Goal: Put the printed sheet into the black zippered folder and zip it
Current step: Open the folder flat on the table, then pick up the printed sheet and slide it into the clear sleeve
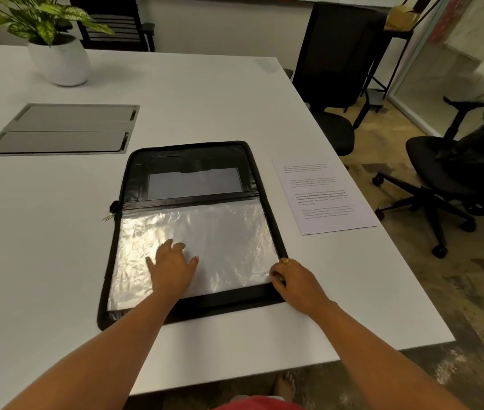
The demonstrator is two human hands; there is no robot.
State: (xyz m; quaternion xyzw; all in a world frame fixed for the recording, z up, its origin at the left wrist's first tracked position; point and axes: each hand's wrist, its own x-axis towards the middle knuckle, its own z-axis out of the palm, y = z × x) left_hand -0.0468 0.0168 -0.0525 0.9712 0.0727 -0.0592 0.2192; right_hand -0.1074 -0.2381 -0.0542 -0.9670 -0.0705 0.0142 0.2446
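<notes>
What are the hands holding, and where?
Right hand grips the black zippered folder at its near right edge; left hand rests flat on its plastic sleeve.

One white table (205,93) bears one black zippered folder (134,179), one printed sheet (323,199) and one potted plant (60,63). Two hands show, one left hand (172,269) and one right hand (294,279). One grey hatch (57,130) has two flaps, and two black office chairs (335,128) (436,161) stand at the right.

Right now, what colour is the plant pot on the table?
White, plain, no pattern. The plant pot shows best in the head view, far left.
</notes>
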